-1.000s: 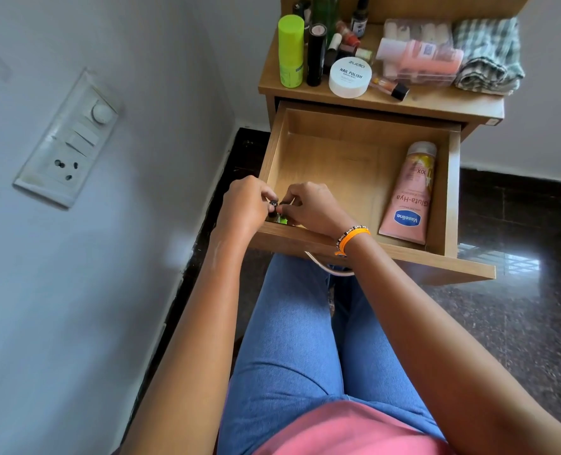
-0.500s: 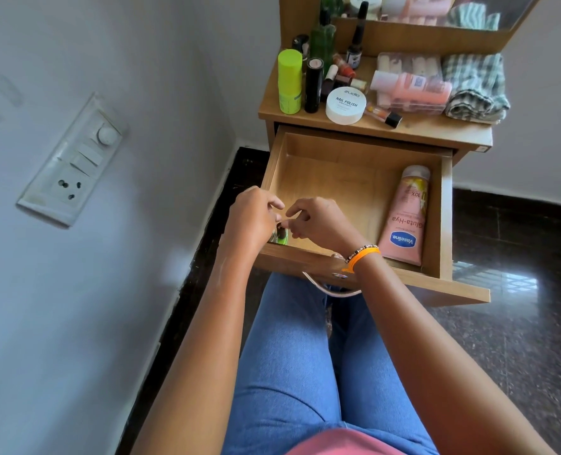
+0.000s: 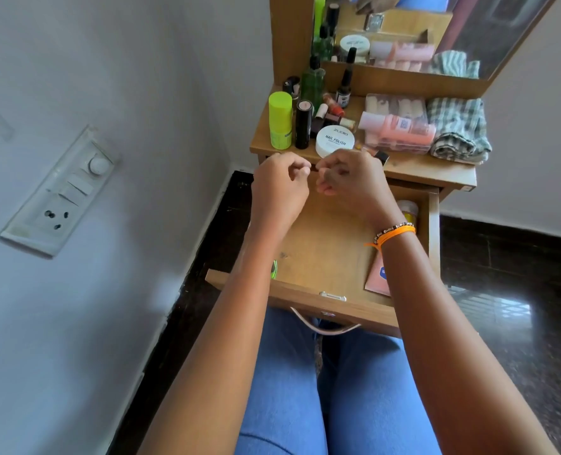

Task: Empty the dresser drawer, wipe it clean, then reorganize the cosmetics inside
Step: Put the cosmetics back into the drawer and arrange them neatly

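- Both hands have been raised from the drawer's point(image 3: 325, 244) near-left corner to the dresser top's point(image 3: 430, 169) front edge.
- Left hand point(image 3: 280, 182) and right hand point(image 3: 348, 178) are curled; any held item cannot be told.
- The pink tube point(image 3: 379, 277) lies at the drawer's right side.

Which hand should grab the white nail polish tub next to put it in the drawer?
Probably the right hand. It hovers right in front of the white nail polish tub, while the left hand sits nearer the lime green bottle. Both hands look curled and seem to hold nothing.

pink tube point(image 3: 379, 274) mostly hidden by right arm; hands' contents unclear
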